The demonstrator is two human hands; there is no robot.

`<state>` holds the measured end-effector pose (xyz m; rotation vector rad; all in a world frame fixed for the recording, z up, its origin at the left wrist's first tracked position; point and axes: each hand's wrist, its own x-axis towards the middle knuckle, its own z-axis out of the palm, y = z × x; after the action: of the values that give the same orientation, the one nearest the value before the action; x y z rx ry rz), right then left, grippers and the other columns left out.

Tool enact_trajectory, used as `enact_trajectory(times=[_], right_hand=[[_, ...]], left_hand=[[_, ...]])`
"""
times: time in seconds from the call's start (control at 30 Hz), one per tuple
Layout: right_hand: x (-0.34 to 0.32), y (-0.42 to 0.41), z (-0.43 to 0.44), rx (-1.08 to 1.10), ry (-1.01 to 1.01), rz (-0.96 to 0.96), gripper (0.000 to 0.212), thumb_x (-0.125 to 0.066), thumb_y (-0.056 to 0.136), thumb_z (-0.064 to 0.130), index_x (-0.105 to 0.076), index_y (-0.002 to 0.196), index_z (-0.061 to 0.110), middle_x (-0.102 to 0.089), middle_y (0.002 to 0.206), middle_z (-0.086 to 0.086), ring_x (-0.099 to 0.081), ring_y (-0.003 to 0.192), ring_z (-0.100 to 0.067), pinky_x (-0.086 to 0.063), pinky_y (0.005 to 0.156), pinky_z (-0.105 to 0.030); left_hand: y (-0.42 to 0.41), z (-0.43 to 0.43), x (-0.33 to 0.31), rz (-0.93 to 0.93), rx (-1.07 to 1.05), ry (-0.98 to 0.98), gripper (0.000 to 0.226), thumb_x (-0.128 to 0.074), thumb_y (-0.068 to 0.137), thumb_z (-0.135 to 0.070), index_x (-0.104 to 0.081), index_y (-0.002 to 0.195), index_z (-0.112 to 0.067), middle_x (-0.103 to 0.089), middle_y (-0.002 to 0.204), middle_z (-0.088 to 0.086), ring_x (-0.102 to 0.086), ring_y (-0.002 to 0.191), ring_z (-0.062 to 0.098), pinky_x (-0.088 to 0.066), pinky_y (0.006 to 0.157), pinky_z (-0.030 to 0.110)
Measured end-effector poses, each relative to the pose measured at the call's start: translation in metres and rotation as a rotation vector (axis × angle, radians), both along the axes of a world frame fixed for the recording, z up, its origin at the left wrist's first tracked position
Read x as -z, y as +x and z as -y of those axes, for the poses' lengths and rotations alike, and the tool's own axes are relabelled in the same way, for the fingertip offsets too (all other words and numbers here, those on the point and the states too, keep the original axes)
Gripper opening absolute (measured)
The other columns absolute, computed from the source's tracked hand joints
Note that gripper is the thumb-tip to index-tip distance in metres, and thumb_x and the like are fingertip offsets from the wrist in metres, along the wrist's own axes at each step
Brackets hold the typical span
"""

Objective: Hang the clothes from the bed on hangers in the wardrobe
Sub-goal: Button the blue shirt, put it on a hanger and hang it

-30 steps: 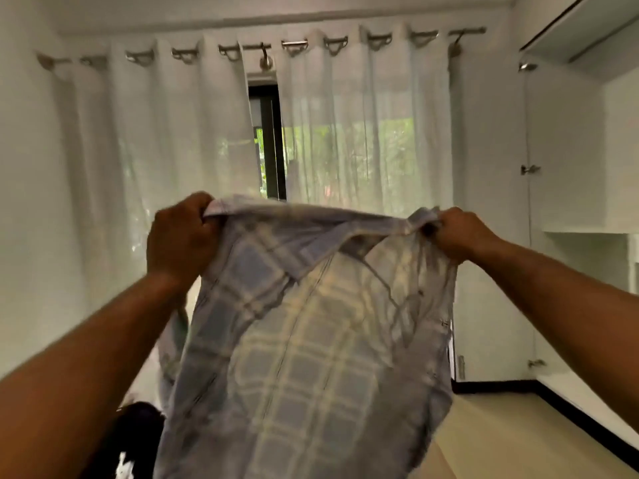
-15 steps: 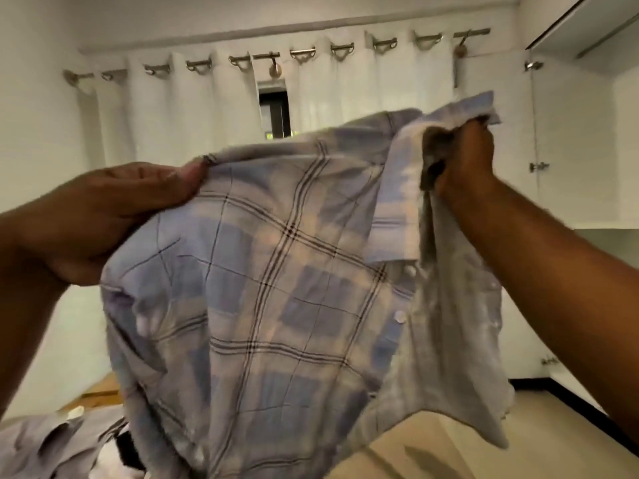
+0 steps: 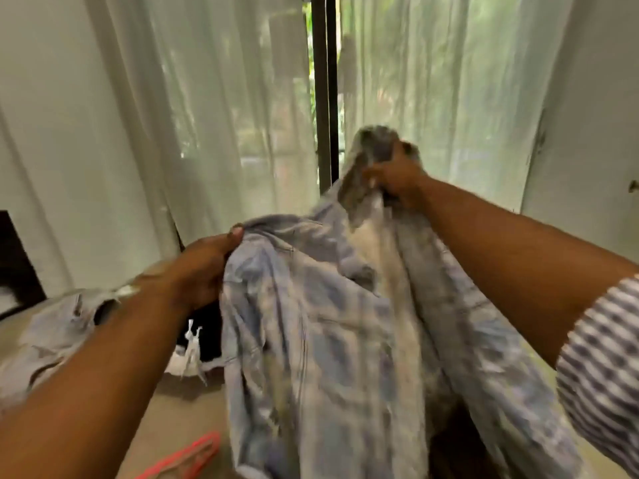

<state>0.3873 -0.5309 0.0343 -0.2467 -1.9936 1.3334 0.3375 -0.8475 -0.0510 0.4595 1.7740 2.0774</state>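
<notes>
I hold the plaid shirt (image 3: 328,333): left hand (image 3: 204,271) at 9 o'clock, right hand (image 3: 394,181) at 1, fingers (image 3: 230,240) curled into cloth. Light, limp; shoulders look the best hold.

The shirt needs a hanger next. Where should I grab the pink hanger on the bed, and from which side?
Probably pinch the pink hanger by its thin bars, from above, with the left hand: it lies flat on the bed, left of the plaid shirt. Its hook is out of frame.
</notes>
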Motion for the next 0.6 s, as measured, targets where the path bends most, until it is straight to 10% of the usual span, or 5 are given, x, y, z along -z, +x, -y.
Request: enact_trajectory(times=[0.1, 0.23, 0.4, 0.5, 0.6], right_hand=[[0.094, -0.046, -0.012, 0.01, 0.358, 0.388, 0.113, -0.077, 0.074, 0.004, -0.004, 0.161, 0.008, -0.062, 0.13, -0.014, -0.064, 0.107, -0.018, -0.045, 0.097, -0.027], [0.201, -0.031, 0.007, 0.01, 0.274, 0.481, 0.025, -0.067, 0.093, 0.017, -0.066, 0.117, 0.012, -0.069, 0.111, -0.009, -0.065, 0.109, -0.026, -0.043, 0.082, -0.024], [0.307, 0.021, 0.032, -0.088, 0.29, 0.685, 0.017, -0.066, 0.096, 0.034, -0.076, 0.099, 0.02, -0.07, 0.09, 0.006, -0.063, 0.083, -0.011, -0.041, 0.072, -0.023], [0.321, 0.052, 0.063, -0.035, 0.279, 0.677, 0.023, -0.062, 0.096, 0.046, -0.067, 0.086, 0.027, -0.063, 0.077, 0.01, -0.059, 0.071, -0.008, -0.044, 0.063, -0.028], [0.319, 0.076, 0.095, -0.029, 0.359, 0.807, 0.039, -0.058, 0.091, 0.064, -0.062, 0.085, 0.026, -0.063, 0.079, 0.008, -0.06, 0.073, -0.009, -0.047, 0.062, -0.029]], left_hand=[[-0.06, -0.016, 0.072, -0.041, -0.319, -0.194, 0.019, -0.049, 0.101, -0.006, -0.067, 0.101, -0.003, -0.072, 0.1, 0.016, -0.064, 0.077, 0.026, -0.054, 0.062, 0.026], [-0.088, 0.0, 0.175, 0.005, -0.446, -0.713, 0.044, -0.064, 0.097, -0.015, -0.052, 0.138, -0.003, -0.06, 0.128, 0.017, -0.057, 0.116, 0.038, -0.047, 0.094, 0.041], [-0.049, 0.004, 0.257, -0.229, -0.646, -0.927, 0.045, -0.071, 0.091, -0.03, -0.056, 0.123, -0.002, -0.058, 0.125, 0.026, -0.059, 0.106, 0.042, -0.045, 0.085, 0.044], [-0.05, -0.006, 0.262, -0.169, -0.387, -1.004, 0.044, -0.059, 0.091, -0.062, -0.063, 0.091, -0.019, -0.07, 0.1, 0.014, -0.063, 0.086, 0.03, -0.049, 0.08, 0.039], [-0.05, -0.006, 0.28, -0.121, -0.094, -1.048, 0.072, -0.061, 0.07, -0.083, -0.073, 0.104, -0.021, -0.074, 0.104, 0.0, -0.069, 0.097, 0.023, -0.055, 0.093, 0.041]])
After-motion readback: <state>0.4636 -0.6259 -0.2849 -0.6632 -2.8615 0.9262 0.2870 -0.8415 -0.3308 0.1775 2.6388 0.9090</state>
